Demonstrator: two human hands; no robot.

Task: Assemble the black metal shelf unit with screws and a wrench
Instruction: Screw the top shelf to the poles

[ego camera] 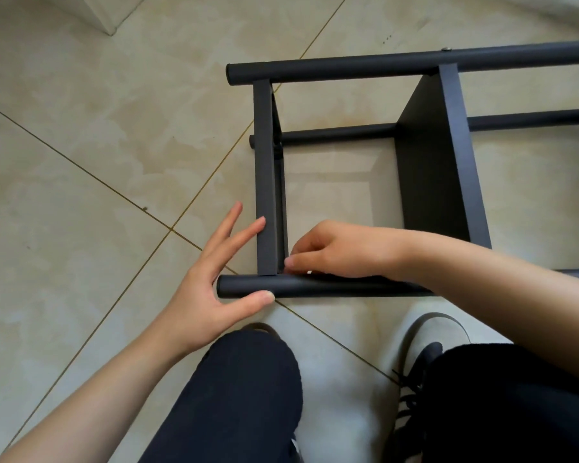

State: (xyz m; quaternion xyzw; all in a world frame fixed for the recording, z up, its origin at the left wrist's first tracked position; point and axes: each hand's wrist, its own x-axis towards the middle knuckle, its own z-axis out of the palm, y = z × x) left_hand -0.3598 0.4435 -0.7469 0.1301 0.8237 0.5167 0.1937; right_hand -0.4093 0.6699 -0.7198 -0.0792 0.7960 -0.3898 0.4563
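Knees (pixel 248 389) in dark trousers and a laced shoe (pixel 418 372) fill the six o'clock edge, so the person looks to be crouched right over the work. Just beyond them, the near tube (pixel 301 286) of the black shelf frame (pixel 445 162) lies across the tiled floor (pixel 81 145). The left hand (pixel 211 279), coming in from seven o'clock, has its fingers straight and spread: the thumb lies along the tube's near side, the tube's end sits in the web of the hand, and one fingertip touches the flat crossbar (pixel 267 182) that runs away towards twelve o'clock. It grips nothing; my guess is that it braces tube and crossbar together so the joint stays lined up. The right hand (pixel 335 250), reaching in from three o'clock, has its fingers curled with the tips gathered at the corner where crossbar meets tube, and a small pale glint shows under them. That is probably a screw being started, though it is too small to be sure, so whether the hand holds anything cannot be told. No wrench is in view. Further off, a dark panel (pixel 428 168) stands between the tubes at two o'clock, and the far tube (pixel 381 66) crosses at one o'clock with a screw head (pixel 446 49) showing on top
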